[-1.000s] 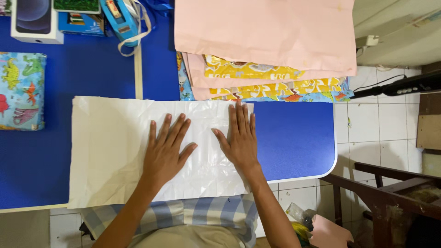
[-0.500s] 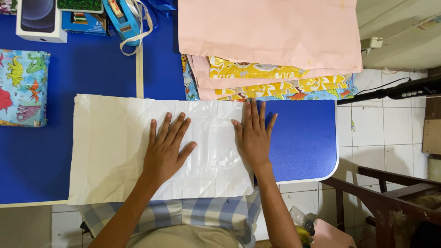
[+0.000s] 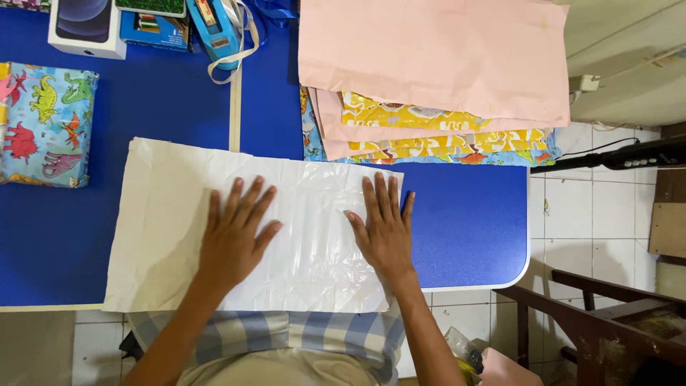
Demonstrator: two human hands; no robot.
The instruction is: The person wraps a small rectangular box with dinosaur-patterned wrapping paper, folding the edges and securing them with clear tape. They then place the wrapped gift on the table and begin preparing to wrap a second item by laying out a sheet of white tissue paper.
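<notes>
Head camera, looking straight down: a person presses both palms flat onto a white sheet (image 3: 214, 229) spread on a blue bench (image 3: 464, 214), its right part covered by a crinkled clear plastic film. By the look of it, the step in hand is smoothing the sheet out flat; as a judgement only, any next move calls for even pressure so the thin film does not wrinkle or slide off the paper beneath.

Left hand (image 3: 236, 239) lies fully open, fingers spread and pointing away from the body, resting near the middle of the sheet where paper meets film. Right hand (image 3: 386, 232) is likewise open and flat, fingers close together, set just inside the sheet's right edge. Neither hand grips anything.

Relative to the sheet: a stack of pink paper (image 3: 436, 61) and bright patterned wrapping paper (image 3: 429, 129) sits just beyond its far right corner; a blue tape dispenser (image 3: 214, 32) and a white box (image 3: 82, 25) lie well beyond its far edge; a parcel wrapped in dinosaur-print paper (image 3: 43, 125) rests off its far left corner. The sheet's near edge overhangs the bench toward the person's checked shirt (image 3: 314, 336).
</notes>
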